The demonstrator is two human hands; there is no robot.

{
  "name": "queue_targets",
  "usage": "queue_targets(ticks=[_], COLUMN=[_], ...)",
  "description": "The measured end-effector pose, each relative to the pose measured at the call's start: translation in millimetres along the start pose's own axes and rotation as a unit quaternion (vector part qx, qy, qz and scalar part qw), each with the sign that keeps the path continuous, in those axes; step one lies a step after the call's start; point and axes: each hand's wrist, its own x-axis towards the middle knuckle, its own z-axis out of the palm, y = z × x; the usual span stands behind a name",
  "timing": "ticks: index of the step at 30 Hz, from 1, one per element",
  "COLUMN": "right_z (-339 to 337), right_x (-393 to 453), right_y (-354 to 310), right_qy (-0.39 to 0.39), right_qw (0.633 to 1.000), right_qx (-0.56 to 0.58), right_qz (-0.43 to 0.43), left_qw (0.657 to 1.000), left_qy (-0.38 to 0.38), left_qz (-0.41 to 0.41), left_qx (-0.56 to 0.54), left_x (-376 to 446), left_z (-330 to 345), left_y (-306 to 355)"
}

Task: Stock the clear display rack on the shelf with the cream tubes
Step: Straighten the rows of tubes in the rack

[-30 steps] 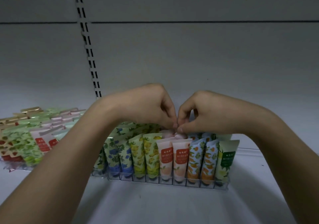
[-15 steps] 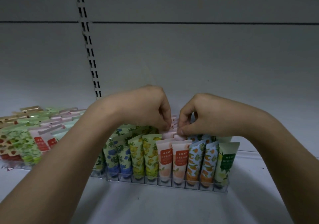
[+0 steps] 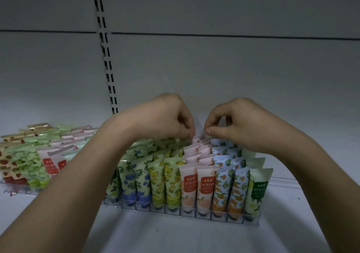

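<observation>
A clear display rack (image 3: 194, 214) stands on the white shelf and holds rows of cream tubes: blue floral (image 3: 136, 180), lemon yellow (image 3: 167, 182), pink peach (image 3: 196, 186), orange (image 3: 229, 188) and green-labelled (image 3: 257, 186). My left hand (image 3: 165, 116) and my right hand (image 3: 241, 124) hover over the back of the pink columns. Their curled fingertips meet on the top of a rear pink tube (image 3: 197, 140) and pinch it from both sides. That tube's body is hidden behind the rows in front.
A second rack of tubes (image 3: 29, 165) sits to the left, partly behind my left forearm. A slotted upright (image 3: 109, 73) runs up the grey back panel. Bare shelf (image 3: 175, 237) lies in front of the rack and to its right.
Both hands have lifted a little and their fingertips have drawn slightly apart over the rear pink tubes. The rack has stayed in place.
</observation>
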Motion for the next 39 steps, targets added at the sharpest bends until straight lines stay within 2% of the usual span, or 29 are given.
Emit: queue_targets(ticks=[3, 9, 25, 27, 31, 34, 39], right_z=[5, 18, 21, 20, 19, 23, 30], right_x=[2, 6, 7, 7, 10, 11, 12], right_y=[2, 8, 9, 9, 12, 14, 13], right_qy=[-0.007, -0.057, -0.048, -0.032, 0.046, 0.037, 0.017], right_qw=[1.0, 0.998, 0.998, 0.999, 0.997, 0.994, 0.994], right_qx=[-0.02, -0.035, -0.026, -0.02, -0.066, -0.098, -0.107], right_qz=[-0.001, 0.008, 0.02, 0.013, 0.003, 0.008, 0.026], left_qw=[1.0, 0.998, 0.995, 0.995, 0.996, 0.998, 1.0], left_qy=[0.01, -0.047, -0.072, -0.062, 0.017, 0.035, 0.023], left_qz=[-0.008, -0.012, -0.003, 0.002, 0.003, 0.001, -0.02], left_qx=[0.006, -0.026, -0.071, -0.079, -0.085, -0.043, -0.006], left_x=[4, 7, 9, 9, 12, 14, 16], left_z=[4, 11, 14, 14, 13, 16, 22], left_y=[-9, -14, -16, -16, -19, -19, -20])
